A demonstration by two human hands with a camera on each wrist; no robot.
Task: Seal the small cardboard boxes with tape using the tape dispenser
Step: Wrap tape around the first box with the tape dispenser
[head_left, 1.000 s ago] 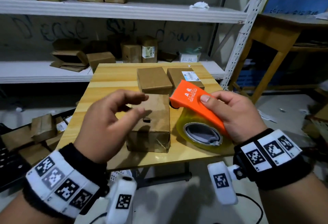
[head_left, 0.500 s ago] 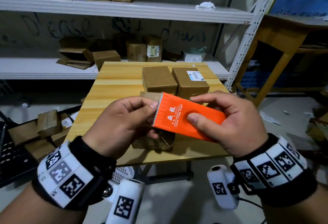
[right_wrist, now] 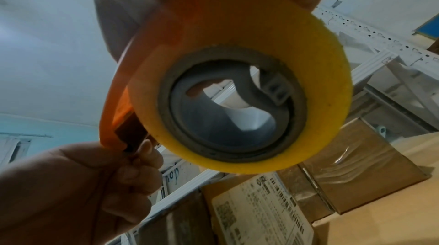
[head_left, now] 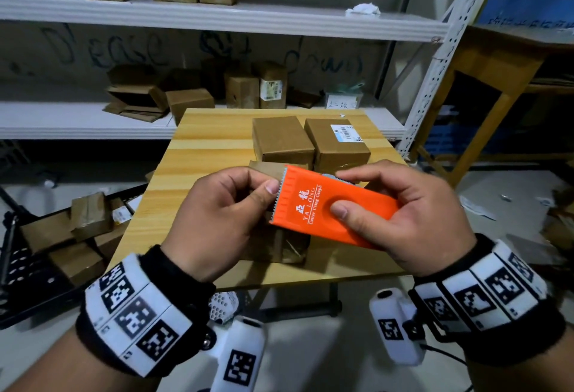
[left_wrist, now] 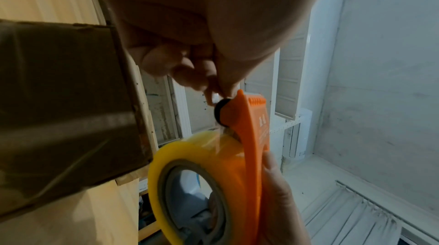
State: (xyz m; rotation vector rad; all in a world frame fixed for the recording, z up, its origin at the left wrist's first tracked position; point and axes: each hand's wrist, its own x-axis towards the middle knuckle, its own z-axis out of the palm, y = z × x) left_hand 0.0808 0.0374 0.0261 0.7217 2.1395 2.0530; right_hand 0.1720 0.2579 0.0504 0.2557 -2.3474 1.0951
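- Head view, centre of the frame: the right hand [head_left: 413, 221] grips the orange tape dispenser [head_left: 329, 208] above the counter [head_left: 198, 155], thumb pressed on its top face, the other fingers curled over its far edge.
- The left hand [head_left: 214, 224] sits at the dispenser's toothed edge, thumb and forefinger pinched together there; whether they hold the tape end I cannot tell from this angle.
- A small cardboard box [head_left: 279, 245] lies on the counter under both hands, mostly hidden by them. Two more boxes [head_left: 282, 140] stand side by side just behind, the right-hand one carrying a white label.
- Left wrist view: the left fingers [left_wrist: 190, 78] pinch right at the black roller on the dispenser's tip, lower centre; clear tape runs from the yellow tape roll [left_wrist: 197, 155] up to it. A taped box fills the left of the frame.
- Right wrist view: the yellow roll fills the centre; the left hand, lower left, pinches at the dispenser's tip. A labelled box [right_wrist: 259, 207] and a taped one lie at lower right.
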